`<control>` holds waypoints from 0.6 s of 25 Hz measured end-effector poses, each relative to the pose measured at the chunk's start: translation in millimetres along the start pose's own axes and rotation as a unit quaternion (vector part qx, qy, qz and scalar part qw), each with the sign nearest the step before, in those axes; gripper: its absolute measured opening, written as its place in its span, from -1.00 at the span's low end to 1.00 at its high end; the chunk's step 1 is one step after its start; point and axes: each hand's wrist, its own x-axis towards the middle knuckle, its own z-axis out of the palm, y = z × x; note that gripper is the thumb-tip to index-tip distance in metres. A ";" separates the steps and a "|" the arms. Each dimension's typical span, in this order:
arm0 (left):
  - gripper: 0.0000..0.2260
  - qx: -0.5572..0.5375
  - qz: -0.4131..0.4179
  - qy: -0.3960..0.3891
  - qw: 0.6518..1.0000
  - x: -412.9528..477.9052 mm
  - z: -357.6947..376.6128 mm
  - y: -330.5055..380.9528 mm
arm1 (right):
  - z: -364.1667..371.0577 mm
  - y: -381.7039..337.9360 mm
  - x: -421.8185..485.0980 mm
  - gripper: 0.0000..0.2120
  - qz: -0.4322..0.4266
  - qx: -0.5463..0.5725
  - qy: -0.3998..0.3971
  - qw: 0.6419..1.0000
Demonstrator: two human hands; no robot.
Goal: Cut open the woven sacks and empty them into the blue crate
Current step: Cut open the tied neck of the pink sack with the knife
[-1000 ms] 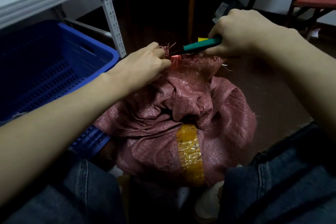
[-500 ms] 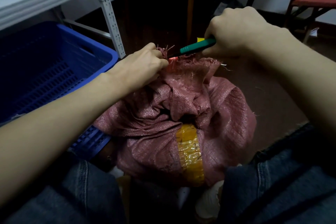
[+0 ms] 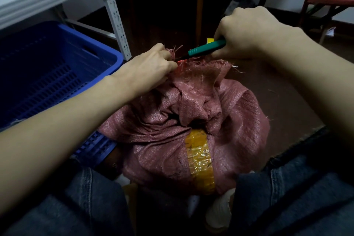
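Ideally, left grip pinching taut the frayed mouth of the woven sack between the knees beside the blue crate, right grip clenched on the green cutter, slice away from the pinch.

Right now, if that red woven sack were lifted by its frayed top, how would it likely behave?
The red woven sack would probably sag and fold: its cloth creases deeply. Its bulging, rounded body suggests real weight. The frayed top edge, gripped by the left hand, may shed strands.
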 end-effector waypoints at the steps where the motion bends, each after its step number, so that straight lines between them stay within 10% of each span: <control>1: -0.85 0.000 0.001 0.002 1.000 0.0 -0.2 0.3 | 0.4 -0.9 0.1 -0.54 0.001 0.000 -0.001 1.000; 15: -0.82 0.007 -0.012 -0.007 1.000 0.0 -2.9 1.9 | -0.8 -9.1 -1.7 -0.58 0.009 -0.011 0.011 1.000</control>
